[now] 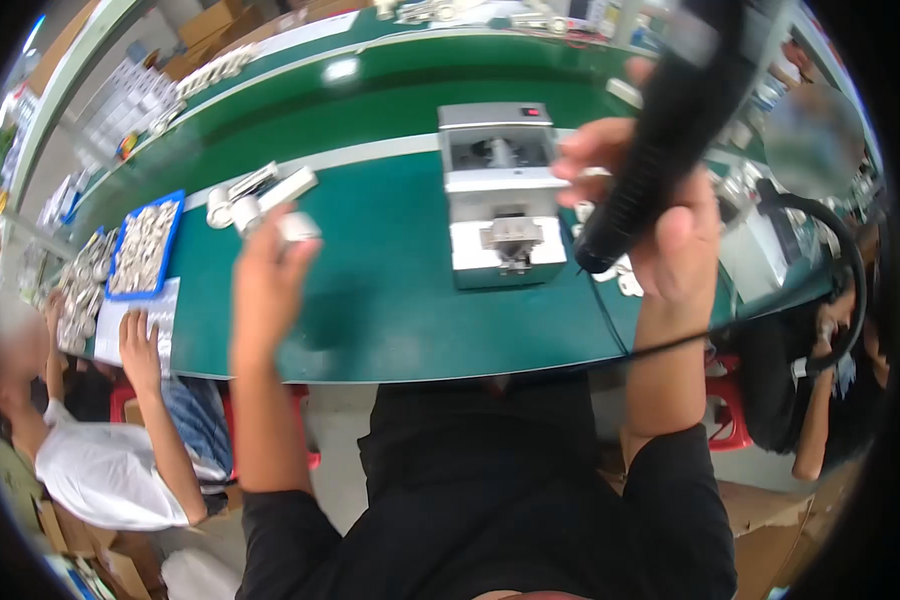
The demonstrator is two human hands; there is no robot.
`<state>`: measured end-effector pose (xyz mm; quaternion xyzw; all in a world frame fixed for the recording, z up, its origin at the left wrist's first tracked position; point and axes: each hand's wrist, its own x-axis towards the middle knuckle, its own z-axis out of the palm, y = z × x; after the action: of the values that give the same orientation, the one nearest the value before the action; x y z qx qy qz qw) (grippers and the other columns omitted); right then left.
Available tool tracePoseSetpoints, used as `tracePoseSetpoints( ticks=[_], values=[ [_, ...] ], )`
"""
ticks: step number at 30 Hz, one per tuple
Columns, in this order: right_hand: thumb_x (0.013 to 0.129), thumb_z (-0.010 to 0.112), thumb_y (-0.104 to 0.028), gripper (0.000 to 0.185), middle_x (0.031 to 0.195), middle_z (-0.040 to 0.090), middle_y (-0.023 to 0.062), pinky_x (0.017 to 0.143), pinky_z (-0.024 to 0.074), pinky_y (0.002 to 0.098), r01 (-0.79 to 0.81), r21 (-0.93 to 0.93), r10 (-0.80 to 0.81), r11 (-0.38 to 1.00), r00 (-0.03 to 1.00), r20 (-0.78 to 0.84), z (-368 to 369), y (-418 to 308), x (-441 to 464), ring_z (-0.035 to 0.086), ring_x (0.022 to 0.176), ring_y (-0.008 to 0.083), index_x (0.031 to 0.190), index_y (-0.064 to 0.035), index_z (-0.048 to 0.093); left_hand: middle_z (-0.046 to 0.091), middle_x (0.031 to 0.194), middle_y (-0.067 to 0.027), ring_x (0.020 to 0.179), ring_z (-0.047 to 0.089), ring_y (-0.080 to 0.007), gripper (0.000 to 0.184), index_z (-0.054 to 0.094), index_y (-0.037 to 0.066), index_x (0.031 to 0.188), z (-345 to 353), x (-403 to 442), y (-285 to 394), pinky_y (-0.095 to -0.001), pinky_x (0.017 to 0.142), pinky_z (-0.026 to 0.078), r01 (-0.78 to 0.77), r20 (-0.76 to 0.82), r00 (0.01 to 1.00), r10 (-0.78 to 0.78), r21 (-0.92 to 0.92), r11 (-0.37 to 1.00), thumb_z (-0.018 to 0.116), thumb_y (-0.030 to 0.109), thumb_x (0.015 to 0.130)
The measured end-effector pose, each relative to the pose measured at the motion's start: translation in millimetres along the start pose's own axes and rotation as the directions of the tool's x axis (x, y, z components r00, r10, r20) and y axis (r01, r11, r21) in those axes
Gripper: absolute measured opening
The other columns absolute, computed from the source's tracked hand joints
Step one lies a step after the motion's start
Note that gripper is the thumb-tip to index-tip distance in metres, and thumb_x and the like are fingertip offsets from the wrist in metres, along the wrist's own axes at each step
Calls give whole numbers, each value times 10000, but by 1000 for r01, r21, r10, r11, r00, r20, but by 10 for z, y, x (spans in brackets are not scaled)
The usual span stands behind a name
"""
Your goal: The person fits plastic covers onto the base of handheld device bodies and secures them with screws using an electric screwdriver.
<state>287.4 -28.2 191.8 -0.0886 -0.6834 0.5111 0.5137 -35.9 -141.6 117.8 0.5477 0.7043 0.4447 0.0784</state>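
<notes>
My left hand (268,270) is closed, with thumb and fingers pinching a small white plastic part (298,228) above the green bench. In front of my right hand (675,225) a dark, ribbed hand tool (642,165), resembling an electric screwdriver, slants down to the left. The fingers of that hand are spread to its left and the thumb is on its right; none visibly wrap round it, and it hides part of the palm. A grey and white bench machine (500,190) with a metal fixture (513,235) on its front stands just left of my right hand.
White parts (260,190) lie beyond my left hand. At left are a blue tray (150,245) of small parts and a heap of pieces (82,285). A black cable (730,328) crosses at right. People sit on both sides, one with a hand (140,345) at the bench edge.
</notes>
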Motion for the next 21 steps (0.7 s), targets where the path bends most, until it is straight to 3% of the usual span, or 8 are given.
tracePoseSetpoints(
  ticks=[2, 5, 9, 12, 13, 16, 20, 21],
  values=[
    [866, 632, -357, 690, 1246, 522, 161, 931, 440, 349, 48, 121, -61, 991, 992, 110, -259, 136, -74, 548, 1083, 221, 1387, -9, 343, 601, 1170, -231, 1061, 589, -359, 462, 533, -3, 1255, -379, 248, -668, -383, 912, 450, -77, 80, 995, 52, 354, 932, 657, 189, 853],
    [927, 584, -236, 602, 1244, 492, 83, 960, 382, 326, 40, -7, -40, 999, 999, 15, -595, 335, -276, 458, 1149, 169, 1423, -30, 311, 597, 1163, -234, 1057, 576, -386, 490, 525, 9, 1265, -660, 417, -1211, -406, 903, 448, -21, 138, 989, -61, 524, 851, 676, 174, 829],
    [912, 596, -105, 185, 877, 629, 15, 745, 482, 283, -349, -348, 264, 870, 927, -267, -994, 542, -705, 590, 810, 136, 1055, 9, 624, 614, 1099, -217, 987, 591, -383, 522, 501, 52, 1300, -602, 391, -1401, -426, 840, 458, -42, 139, 989, -41, 550, 834, 679, 140, 818],
    [840, 622, -57, 92, 816, 654, 90, 676, 487, 291, -409, -761, 287, 504, 910, -299, -1185, 609, -970, 605, 709, 180, 890, -10, 682, 624, 1044, -199, 923, 599, -379, 536, 486, 78, 1321, -512, 319, -1463, -438, 791, 459, -100, 93, 994, 51, 652, 752, 671, 126, 820],
    [786, 638, -52, 83, 800, 623, 130, 683, 487, 331, -422, -769, 332, 480, 899, -286, -1187, 633, -1041, 603, 725, 243, 847, -29, 689, 631, 1019, -195, 901, 606, -378, 599, 446, 85, 1351, -489, 301, -1593, -445, 771, 462, -146, 76, 989, 127, 653, 743, 688, 132, 805],
    [772, 644, -60, 73, 743, 575, 114, 688, 480, 386, -96, -939, 212, 331, 977, -25, -1215, 783, -1186, 590, 751, 281, 828, -44, 689, 630, 1021, -205, 917, 607, -387, 670, 404, 76, 1375, -393, 248, -1553, -449, 781, 466, -4, -10, 1000, 16, 675, 738, 711, 136, 782],
    [744, 692, -96, 152, 812, 556, 110, 767, 449, 415, -150, -956, 276, 254, 958, -77, -1127, 773, -1201, 561, 839, 310, 896, -89, 695, 603, 1107, -217, 1020, 587, -389, 683, 389, 35, 1366, -362, 186, -1468, -443, 883, 454, 21, 33, 998, -47, 553, 833, 715, 106, 770],
    [739, 703, -101, 173, 834, 557, 111, 781, 444, 414, -157, -952, 302, 264, 950, -73, -1128, 763, -1210, 556, 860, 311, 911, -92, 695, 589, 1133, -215, 1043, 575, -386, 666, 397, 31, 1357, -349, 161, -1455, -439, 899, 447, -30, 22, 1000, 21, 574, 818, 709, 100, 773]
  ],
)
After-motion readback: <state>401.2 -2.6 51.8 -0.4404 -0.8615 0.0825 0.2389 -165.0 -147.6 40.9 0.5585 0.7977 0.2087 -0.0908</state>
